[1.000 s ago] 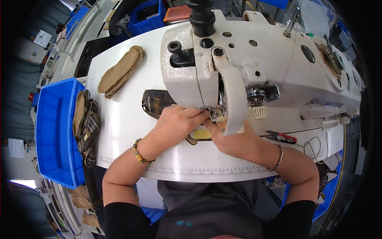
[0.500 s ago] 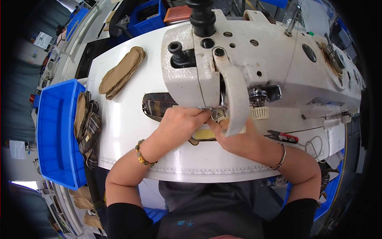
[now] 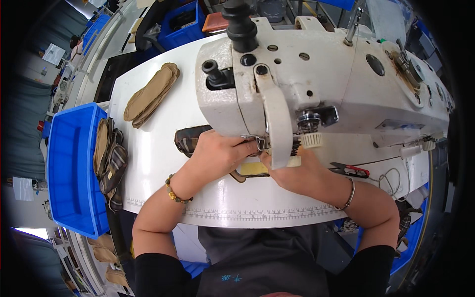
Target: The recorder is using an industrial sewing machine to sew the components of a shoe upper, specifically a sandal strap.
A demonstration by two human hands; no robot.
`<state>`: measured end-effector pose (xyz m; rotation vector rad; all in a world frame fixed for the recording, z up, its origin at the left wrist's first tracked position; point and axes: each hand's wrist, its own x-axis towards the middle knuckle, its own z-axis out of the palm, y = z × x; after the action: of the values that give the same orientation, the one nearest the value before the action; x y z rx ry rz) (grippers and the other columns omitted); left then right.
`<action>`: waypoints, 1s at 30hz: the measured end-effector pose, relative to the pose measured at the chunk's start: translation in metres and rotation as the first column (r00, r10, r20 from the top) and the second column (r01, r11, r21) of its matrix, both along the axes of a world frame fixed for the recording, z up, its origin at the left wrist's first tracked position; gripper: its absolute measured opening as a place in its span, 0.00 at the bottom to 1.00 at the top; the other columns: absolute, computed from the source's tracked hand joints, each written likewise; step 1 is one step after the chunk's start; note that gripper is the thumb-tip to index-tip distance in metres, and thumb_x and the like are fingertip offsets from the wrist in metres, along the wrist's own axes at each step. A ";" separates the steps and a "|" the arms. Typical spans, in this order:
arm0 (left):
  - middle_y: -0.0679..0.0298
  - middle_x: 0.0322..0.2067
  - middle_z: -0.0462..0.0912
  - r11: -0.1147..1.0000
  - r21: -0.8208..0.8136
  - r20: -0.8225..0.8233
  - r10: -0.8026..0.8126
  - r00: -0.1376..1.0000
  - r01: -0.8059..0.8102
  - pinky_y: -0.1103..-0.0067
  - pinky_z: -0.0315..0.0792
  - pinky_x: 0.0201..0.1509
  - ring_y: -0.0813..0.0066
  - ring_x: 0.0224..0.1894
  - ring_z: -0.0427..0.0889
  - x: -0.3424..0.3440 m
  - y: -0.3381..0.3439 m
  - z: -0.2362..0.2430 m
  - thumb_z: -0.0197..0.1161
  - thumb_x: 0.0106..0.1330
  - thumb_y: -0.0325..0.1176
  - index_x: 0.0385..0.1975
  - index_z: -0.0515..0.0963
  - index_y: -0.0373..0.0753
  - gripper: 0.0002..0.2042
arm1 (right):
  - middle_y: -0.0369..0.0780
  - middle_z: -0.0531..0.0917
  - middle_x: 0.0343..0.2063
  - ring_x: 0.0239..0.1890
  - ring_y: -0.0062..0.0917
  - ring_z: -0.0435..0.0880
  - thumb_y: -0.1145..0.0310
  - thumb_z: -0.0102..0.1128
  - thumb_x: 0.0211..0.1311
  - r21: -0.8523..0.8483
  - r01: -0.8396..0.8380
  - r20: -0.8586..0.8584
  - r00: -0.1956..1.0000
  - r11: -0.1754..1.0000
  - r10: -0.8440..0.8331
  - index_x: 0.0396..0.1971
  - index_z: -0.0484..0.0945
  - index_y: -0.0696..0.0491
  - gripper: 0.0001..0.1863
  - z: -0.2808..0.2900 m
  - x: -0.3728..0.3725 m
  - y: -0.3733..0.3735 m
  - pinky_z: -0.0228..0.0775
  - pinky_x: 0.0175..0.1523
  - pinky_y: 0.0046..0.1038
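Note:
A dark plaid fabric piece [image 3: 187, 140] with tan edging, shaped like a shoe upper, lies under the needle area of a white sewing machine [image 3: 316, 74]. My left hand [image 3: 217, 154] is closed, its fingertips pinching and pressing the piece just left of the presser foot [image 3: 259, 142]. From the other side, my right hand [image 3: 298, 170] has its fingers curled and thumb at the piece, close to my left fingertips. The machine's curved white lever [image 3: 280, 123] hides part of my right hand. The needle point and the stitched edge are too covered to make out.
Tan sole-shaped pieces [image 3: 151, 95] lie stacked at the far left of the white table [image 3: 163, 163]. Plaid pieces [image 3: 113, 168] hang against a blue bin [image 3: 74, 173] on the left. Red-and-black thread snips [image 3: 350, 170] and a loose cord [image 3: 393, 177] lie right of my hand.
The view has shifted slightly, so the machine appears a little further left and lower. Both hands stay at the presser foot; the plaid piece shows only a slight shift.

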<state>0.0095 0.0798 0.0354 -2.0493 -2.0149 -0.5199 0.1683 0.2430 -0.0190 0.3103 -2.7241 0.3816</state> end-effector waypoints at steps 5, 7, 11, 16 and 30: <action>0.70 0.36 0.88 1.000 -0.027 0.009 -0.002 1.000 0.002 0.75 0.81 0.34 0.71 0.34 0.87 0.001 -0.001 0.004 0.68 0.49 0.30 0.37 0.88 0.48 0.13 | 0.40 0.81 0.20 0.22 0.33 0.84 0.73 0.60 0.52 0.017 -0.012 -0.068 0.998 1.000 0.013 0.43 0.80 0.59 0.16 0.000 -0.001 0.001 0.76 0.27 0.35; 0.70 0.35 0.88 0.999 -0.048 -0.006 -0.005 1.000 0.005 0.75 0.81 0.34 0.70 0.33 0.87 0.001 -0.001 0.006 0.68 0.49 0.29 0.37 0.88 0.48 0.13 | 0.40 0.81 0.20 0.22 0.34 0.84 0.74 0.60 0.51 0.032 -0.052 -0.080 0.995 0.998 0.054 0.45 0.80 0.59 0.18 -0.004 -0.001 0.003 0.76 0.27 0.35; 0.67 0.32 0.87 0.997 -0.070 0.104 0.033 0.994 -0.026 0.73 0.80 0.34 0.66 0.33 0.86 0.005 0.001 0.004 0.69 0.51 0.27 0.36 0.89 0.46 0.12 | 0.41 0.81 0.21 0.23 0.34 0.84 0.74 0.60 0.51 0.028 -0.065 -0.045 0.997 0.998 0.066 0.45 0.80 0.60 0.19 -0.011 -0.001 0.002 0.75 0.27 0.36; 0.64 0.31 0.86 0.988 -0.128 0.245 0.121 0.962 -0.092 0.70 0.79 0.35 0.62 0.34 0.86 0.012 0.003 0.004 0.68 0.50 0.25 0.35 0.89 0.44 0.12 | 0.40 0.81 0.21 0.23 0.34 0.84 0.73 0.61 0.51 0.128 -0.028 -0.020 0.999 0.991 0.031 0.46 0.80 0.58 0.19 -0.006 0.005 0.001 0.75 0.26 0.36; 0.65 0.33 0.86 0.951 -0.230 0.120 0.237 0.964 -0.205 0.72 0.80 0.31 0.63 0.32 0.86 0.019 0.006 0.005 0.65 0.53 0.25 0.41 0.88 0.46 0.16 | 0.41 0.78 0.16 0.17 0.36 0.81 0.71 0.61 0.57 -0.121 0.008 -0.029 1.000 0.993 -0.011 0.40 0.81 0.55 0.11 0.001 0.000 0.009 0.72 0.22 0.36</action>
<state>0.0281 0.0862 0.0406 -1.9105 -2.4494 -0.4353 0.1686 0.2523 -0.0184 0.2677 -2.6587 0.5328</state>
